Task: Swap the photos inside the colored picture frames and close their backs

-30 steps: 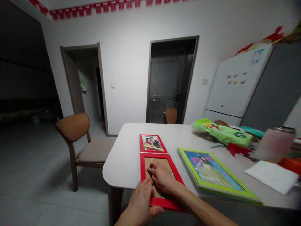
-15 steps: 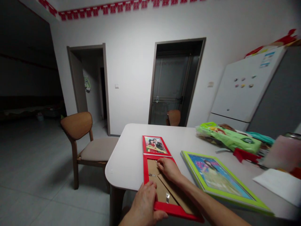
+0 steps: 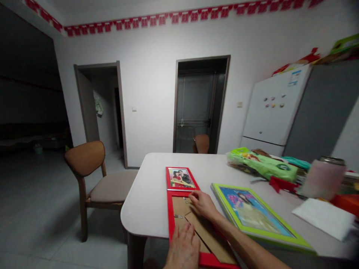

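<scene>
A red frame (image 3: 171,216) is lying face down on the white table (image 3: 146,211), its near end apparently jutting past the table's edge. The left hand (image 3: 185,244) is resting flat on its brown backing (image 3: 179,209), fingers stretched out and lying close together. The right hand (image 3: 202,203) is bending its fingers down at the far part of that red frame, beside a small metal clip (image 3: 185,200); whether the fingertips are pinching anything, one cannot tell. A stand flap (image 3: 210,237) is slanting across the backing under the right forearm.

Just beyond the red frame, a photo frame (image 3: 182,178) is lying face up; to its right, a green frame (image 3: 252,211) is lying apart from it.

The red frame is probably staying light and stiff in handling, with thin board that is likely bending if forced and a front pane, if any, being the fragile part. The smooth tabletop may be letting it slide, so its side rails are offering the safest hold, while the clips are calling for fingertips.
</scene>
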The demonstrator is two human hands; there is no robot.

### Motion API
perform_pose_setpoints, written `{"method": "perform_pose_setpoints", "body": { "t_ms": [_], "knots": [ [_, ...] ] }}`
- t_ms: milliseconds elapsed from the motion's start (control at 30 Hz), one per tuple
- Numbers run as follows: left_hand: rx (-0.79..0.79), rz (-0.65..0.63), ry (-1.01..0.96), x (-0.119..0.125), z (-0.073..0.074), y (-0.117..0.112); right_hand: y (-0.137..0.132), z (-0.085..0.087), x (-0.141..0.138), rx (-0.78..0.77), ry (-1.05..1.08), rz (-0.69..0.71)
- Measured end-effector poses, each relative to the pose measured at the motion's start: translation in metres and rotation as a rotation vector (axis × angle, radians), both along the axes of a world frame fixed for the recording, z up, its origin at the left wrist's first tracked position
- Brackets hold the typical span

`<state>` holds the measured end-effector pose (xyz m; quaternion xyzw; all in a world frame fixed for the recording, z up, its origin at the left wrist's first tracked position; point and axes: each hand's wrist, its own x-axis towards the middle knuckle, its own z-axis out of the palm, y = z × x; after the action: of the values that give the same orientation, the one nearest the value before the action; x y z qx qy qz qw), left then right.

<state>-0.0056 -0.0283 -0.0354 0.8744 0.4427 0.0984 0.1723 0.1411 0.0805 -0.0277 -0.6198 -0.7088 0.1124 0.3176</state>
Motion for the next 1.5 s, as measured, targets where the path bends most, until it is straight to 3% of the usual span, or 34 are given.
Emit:
{"method": "perform_pose_setpoints", "body": {
  "t_ms": [67,167,267,300,367,467,500,600,667,800,900,967,1033,1133,1267,1500],
  "knots": [
    [0.020,-0.013,-0.005,0.007,-0.003,0.000,-0.016,0.006,0.015,0.013,0.144,0.046],
    [0.101,0.023,-0.095,0.006,-0.004,-0.002,-0.046,0.013,0.038,0.015,0.602,0.003],
    [0.148,0.057,-0.280,-0.002,0.009,-0.005,-0.078,0.013,0.044,0.027,1.039,-0.170],
    [0.136,0.091,-0.370,-0.004,0.016,-0.006,-0.087,0.011,0.039,0.012,1.151,-0.164],
    [0.083,0.155,-0.572,-0.003,0.032,-0.008,-0.101,0.004,0.022,-0.134,1.302,-0.024],
    [-0.061,0.239,-0.934,0.009,0.050,-0.013,-0.111,-0.002,-0.012,-0.502,1.456,0.137],
    [-0.123,0.263,-1.041,0.014,0.054,-0.016,-0.113,-0.001,-0.022,-0.520,1.524,0.184],
    [-0.273,0.281,-1.246,0.031,0.061,-0.024,-0.118,0.009,-0.036,-0.341,1.729,0.176],
    [-0.301,0.241,-1.340,0.044,0.067,-0.025,-0.120,0.018,-0.028,-0.224,1.787,0.116],
    [-0.199,0.135,-1.493,0.068,0.085,-0.015,-0.111,0.033,0.022,-0.024,1.672,0.047],
    [-0.261,0.060,-1.514,0.083,0.089,0.001,-0.099,0.043,0.078,0.071,1.385,-0.121],
    [-0.393,0.029,-1.459,0.095,0.078,0.012,-0.093,0.048,0.116,0.045,1.001,-0.272],
    [-0.483,0.015,-1.383,0.109,0.058,0.021,-0.090,0.050,0.151,0.005,0.873,-0.320],
    [-0.472,0.021,-1.199,0.130,0.026,0.030,-0.087,0.046,0.190,-0.058,0.721,-0.359],
    [-0.339,0.049,-1.033,0.147,0.004,0.036,-0.075,0.030,0.219,-0.133,0.508,-0.400],
    [-0.244,0.133,-0.916,0.143,0.006,0.039,-0.054,0.014,0.224,-0.145,0.187,-0.450]
  ]
}}
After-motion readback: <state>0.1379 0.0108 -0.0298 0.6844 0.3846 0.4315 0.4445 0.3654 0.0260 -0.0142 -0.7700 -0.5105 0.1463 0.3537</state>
